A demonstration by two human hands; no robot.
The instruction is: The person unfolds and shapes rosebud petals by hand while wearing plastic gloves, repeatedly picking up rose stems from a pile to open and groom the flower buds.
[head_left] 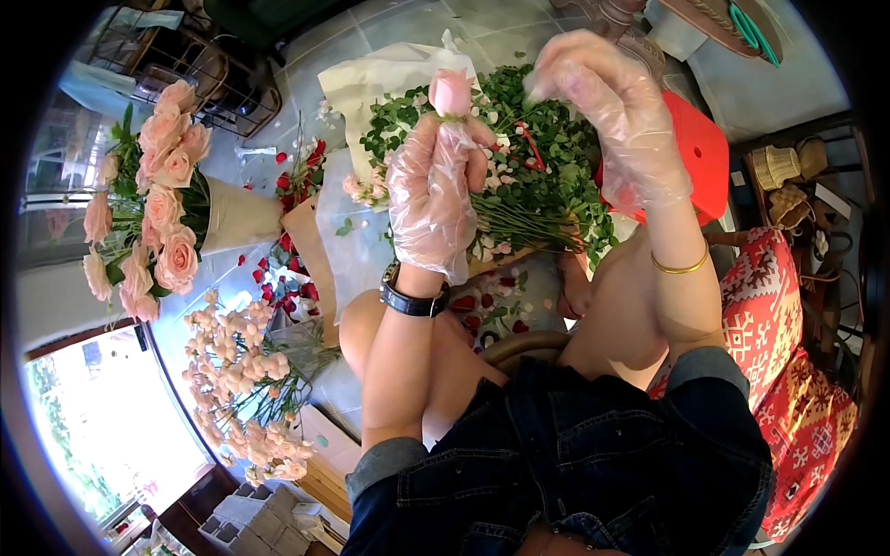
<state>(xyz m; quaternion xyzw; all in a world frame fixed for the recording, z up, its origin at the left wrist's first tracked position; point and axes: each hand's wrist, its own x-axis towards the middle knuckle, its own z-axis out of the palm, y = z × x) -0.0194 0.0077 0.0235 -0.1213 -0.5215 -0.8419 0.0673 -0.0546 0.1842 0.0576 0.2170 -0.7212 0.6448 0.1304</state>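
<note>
From here I see the left hand (431,185) pinching a pink rose (451,94) over the far greenery (547,144); whether the curled right hand (616,116) grips anything, I can't tell. Slick plastic gloves (425,232) could let the rose slip; over-squeezing could bruise it.

Red petals (308,291) on tiled floor (326,54)

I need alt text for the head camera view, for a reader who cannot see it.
A gloved left hand holds up a pink rose; the gloved right hand is raised nearby. Leafy green stems lie beneath them, and more pink roses stand in a pale container at left.
</note>
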